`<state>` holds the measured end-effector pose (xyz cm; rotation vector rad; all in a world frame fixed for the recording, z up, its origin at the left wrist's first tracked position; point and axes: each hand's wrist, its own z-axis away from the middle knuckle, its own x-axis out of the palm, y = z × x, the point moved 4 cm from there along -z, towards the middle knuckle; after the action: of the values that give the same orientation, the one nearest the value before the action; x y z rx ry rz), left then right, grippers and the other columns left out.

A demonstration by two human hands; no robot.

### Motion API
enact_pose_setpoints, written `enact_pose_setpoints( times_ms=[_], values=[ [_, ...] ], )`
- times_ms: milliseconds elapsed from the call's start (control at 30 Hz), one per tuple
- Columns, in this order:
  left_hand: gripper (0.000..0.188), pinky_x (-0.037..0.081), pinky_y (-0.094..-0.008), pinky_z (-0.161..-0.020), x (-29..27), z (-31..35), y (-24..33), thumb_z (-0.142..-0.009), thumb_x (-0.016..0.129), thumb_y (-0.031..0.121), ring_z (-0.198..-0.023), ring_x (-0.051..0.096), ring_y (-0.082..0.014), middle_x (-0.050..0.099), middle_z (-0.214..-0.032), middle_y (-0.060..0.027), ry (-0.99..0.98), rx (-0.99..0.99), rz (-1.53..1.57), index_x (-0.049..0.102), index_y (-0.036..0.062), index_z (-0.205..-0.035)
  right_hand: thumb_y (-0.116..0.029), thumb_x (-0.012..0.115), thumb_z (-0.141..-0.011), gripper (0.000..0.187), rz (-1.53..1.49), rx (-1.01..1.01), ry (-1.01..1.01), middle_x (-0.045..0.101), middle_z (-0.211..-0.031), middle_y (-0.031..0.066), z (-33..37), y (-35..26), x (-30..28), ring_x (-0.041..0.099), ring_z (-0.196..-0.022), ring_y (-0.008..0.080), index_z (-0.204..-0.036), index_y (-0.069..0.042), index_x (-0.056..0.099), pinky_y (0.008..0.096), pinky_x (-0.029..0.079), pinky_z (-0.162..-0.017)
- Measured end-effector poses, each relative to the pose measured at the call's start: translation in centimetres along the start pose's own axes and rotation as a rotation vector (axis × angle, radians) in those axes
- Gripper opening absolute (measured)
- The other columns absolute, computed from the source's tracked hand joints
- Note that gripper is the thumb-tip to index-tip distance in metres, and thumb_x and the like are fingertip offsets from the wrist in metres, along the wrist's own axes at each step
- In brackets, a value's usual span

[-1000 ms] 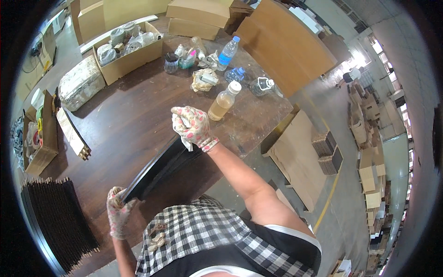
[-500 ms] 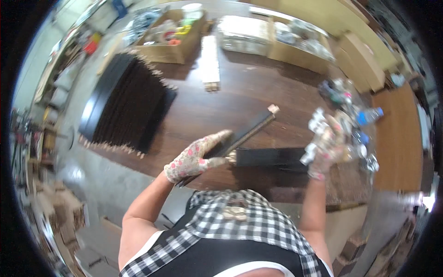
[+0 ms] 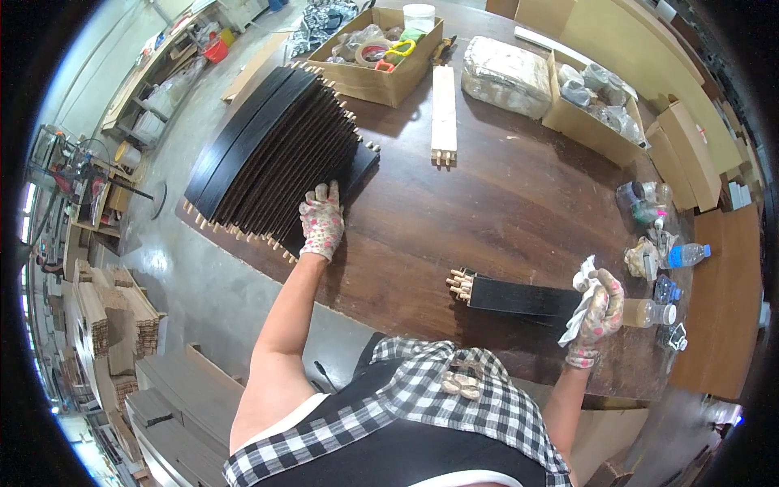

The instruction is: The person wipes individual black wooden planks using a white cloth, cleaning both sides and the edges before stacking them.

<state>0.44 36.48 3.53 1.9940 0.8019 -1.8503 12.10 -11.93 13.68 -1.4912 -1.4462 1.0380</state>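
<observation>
A big brown table fills the middle. At 12 o'clock sits an open cardboard box with a roll of tape, a yellow-green thing and some bags inside. At 2 o'clock is a second cardboard box holding clear plastic bags. Between the two boxes lie one pale wood strip with pegs at its end and one wrapped grey bundle.

At 10 o'clock is a row of many black boards leaning together, too many to count, with little wood pegs sticking out. The left hand, in a flowered glove, lies flat with open fingers on the near end of that row.

One black board lies alone at 4 o'clock, with pegs on its left end. The right hand, also gloved, is closed around a white cloth at that board's right end.

At 3 o'clock stand about three bottles and some small jars.
</observation>
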Motion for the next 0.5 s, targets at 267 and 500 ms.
enact_pose_setpoints(
  times_ms=[267, 500],
  values=[
    [0.057, 0.043, -0.0489, -0.092, -2.5, -0.5, 3.3, -0.078, 0.072, 0.026, -0.113, 0.049, -0.0351, 0.051, -0.126, -0.0122, 0.292, 0.142, 0.331, 0.052, 0.0078, -0.129, -0.006, 0.053, -0.091, 0.028, 0.286, 0.074, 0.138, 0.062, -0.107, 0.0105, 2.0, 1.7, -5.7, 0.060, -0.096, 0.0177, -0.118, 0.003, 0.059, 0.0298, 0.050, -0.087],
    [0.088, 0.034, -0.0473, -0.106, -9.5, 11.8, 18.5, -0.070, 0.077, 0.047, -0.132, 0.038, -0.0385, 0.044, -0.138, -0.0195, -0.006, 0.842, 0.782, 0.041, -0.0001, -0.136, -0.022, 0.062, -0.081, 0.028, 0.591, -0.322, -0.178, 0.065, -0.103, 0.0114, 2.3, -1.2, 6.4, 0.065, -0.089, 0.0257, -0.104, -0.006, 0.066, 0.0360, 0.052, -0.083]
  ],
)
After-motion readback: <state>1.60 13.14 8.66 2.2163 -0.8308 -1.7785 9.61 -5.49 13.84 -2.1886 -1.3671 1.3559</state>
